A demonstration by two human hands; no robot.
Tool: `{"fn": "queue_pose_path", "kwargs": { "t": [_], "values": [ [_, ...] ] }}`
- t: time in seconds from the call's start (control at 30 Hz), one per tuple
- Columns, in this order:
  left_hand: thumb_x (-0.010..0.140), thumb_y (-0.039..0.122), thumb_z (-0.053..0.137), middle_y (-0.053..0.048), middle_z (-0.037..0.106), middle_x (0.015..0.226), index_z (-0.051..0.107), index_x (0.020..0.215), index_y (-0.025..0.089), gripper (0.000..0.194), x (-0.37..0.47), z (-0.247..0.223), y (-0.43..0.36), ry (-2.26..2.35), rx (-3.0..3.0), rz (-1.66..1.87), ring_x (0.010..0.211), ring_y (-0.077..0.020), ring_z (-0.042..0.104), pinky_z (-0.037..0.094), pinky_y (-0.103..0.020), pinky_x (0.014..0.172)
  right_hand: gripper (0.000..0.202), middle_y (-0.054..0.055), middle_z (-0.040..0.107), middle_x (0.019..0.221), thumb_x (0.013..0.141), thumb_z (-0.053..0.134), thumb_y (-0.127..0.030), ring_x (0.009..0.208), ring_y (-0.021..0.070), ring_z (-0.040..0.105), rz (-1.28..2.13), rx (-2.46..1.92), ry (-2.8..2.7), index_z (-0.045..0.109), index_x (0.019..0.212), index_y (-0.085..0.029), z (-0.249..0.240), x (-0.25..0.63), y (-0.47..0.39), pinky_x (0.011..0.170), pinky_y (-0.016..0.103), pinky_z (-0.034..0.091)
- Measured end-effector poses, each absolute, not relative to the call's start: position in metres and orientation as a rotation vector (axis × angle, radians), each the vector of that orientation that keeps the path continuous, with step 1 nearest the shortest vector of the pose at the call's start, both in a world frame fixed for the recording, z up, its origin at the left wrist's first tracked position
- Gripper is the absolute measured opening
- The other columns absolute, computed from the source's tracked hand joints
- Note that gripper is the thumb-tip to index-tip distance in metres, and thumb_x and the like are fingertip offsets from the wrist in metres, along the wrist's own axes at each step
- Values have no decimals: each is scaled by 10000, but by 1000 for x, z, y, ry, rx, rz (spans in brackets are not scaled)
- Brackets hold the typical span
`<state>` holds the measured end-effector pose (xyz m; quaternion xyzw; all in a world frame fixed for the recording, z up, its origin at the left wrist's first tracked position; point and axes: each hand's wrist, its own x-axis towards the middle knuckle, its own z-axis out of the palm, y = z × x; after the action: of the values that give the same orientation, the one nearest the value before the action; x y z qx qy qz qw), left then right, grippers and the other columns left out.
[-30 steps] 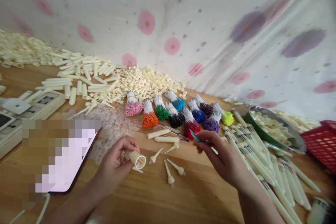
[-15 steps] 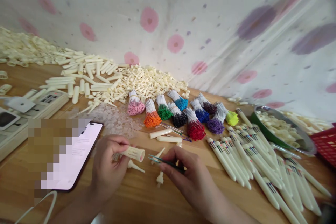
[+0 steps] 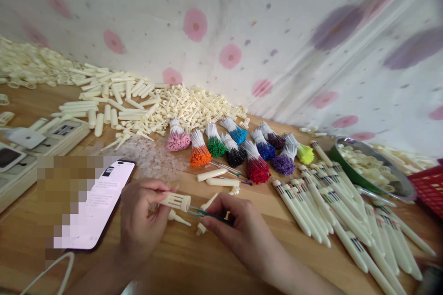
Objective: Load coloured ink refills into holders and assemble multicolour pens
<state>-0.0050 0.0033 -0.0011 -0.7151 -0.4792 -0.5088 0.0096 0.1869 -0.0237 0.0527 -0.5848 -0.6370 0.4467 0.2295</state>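
My left hand (image 3: 147, 221) pinches a cream slotted barrel (image 3: 176, 201), its wide end facing right. In my right hand (image 3: 238, 228) is a pair of dark tweezers (image 3: 216, 216), whose tips are at the barrel's open end; how far they reach inside is hard to tell. A cream cone-shaped piece (image 3: 180, 218) lies under the barrel, and other small cream parts lie partly hidden by my right hand. Behind, two cream tubes (image 3: 212, 174) rest beside a few loose refills. Bundles of colored refills (image 3: 258, 168) stand farther back.
Finished-looking multicolor pens (image 3: 294, 207) cover the right side, before a green-sided bowl (image 3: 337, 159) and a red basket (image 3: 427, 189). At left are a phone (image 3: 100, 203) and power strip (image 3: 65, 140). Cream parts (image 3: 197, 106) and clear pieces (image 3: 148, 156) are piled behind.
My right hand has moved left, bringing the tweezer tips to the barrel's open end. The barrel has turned slightly, so its slots show more clearly.
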Motion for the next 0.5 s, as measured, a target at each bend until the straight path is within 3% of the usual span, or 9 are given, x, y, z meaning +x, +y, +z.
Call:
{"fn": "queue_pose_path", "kwargs": {
  "t": [0.27,0.5],
  "values": [
    [694,58,608,-8,605,768,501,750,216,198,-5,-1,4,-1446,-2260,-1570,719,-189,592,470,-351,666,113,-39,582,603,768,601,-252,537,73,459,1189,-1608,-1777,603,688,-173,53,187,-23,492,177,321],
    [768,67,536,-41,639,832,565,871,193,166,-5,-1,3,-1416,-2456,-1448,805,-196,615,499,-348,733,118,-37,570,599,786,596,-239,536,74,450,1124,-1560,-1840,598,691,-168,51,199,-12,488,177,321]
  ]
}}
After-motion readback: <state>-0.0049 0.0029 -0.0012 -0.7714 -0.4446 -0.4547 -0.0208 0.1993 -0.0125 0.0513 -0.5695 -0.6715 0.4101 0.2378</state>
